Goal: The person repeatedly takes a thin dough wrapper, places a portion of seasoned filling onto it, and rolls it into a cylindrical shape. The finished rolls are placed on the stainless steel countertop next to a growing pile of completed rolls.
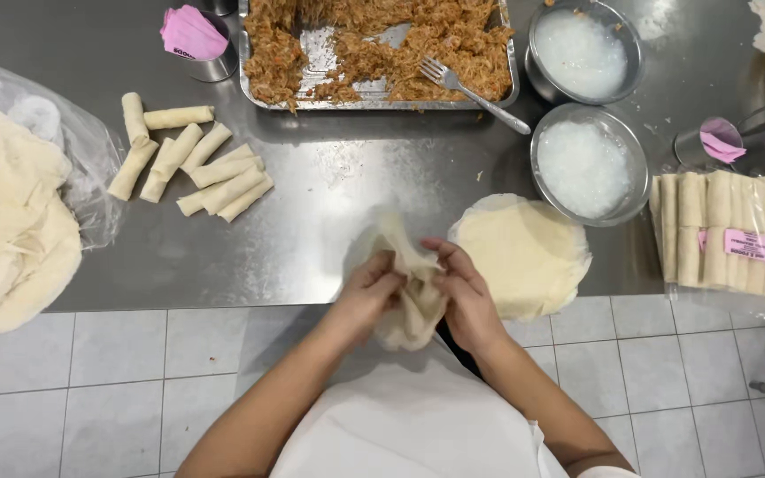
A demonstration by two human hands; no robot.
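Both of my hands hold one thin, pale wrapper sheet (409,274) at the front edge of the steel table (329,221). My left hand (367,296) pinches its left side and my right hand (464,296) pinches its right side; the sheet is crumpled and hangs between them. A round stack of flat wrappers (524,252) lies just right of my right hand. Several finished rolls (189,164) lie to the left on the table. A metal tray of shredded orange-brown filling (374,44) with a fork (471,88) stands at the back.
Two steel bowls of white paste (584,53) (588,166) stand at the back right. A wrapped pack of rolls (732,239) lies at far right, and a big pile of wrappers on plastic (11,221) at far left. Small metal cups with pink paper (198,40) (714,142). Tiled floor below.
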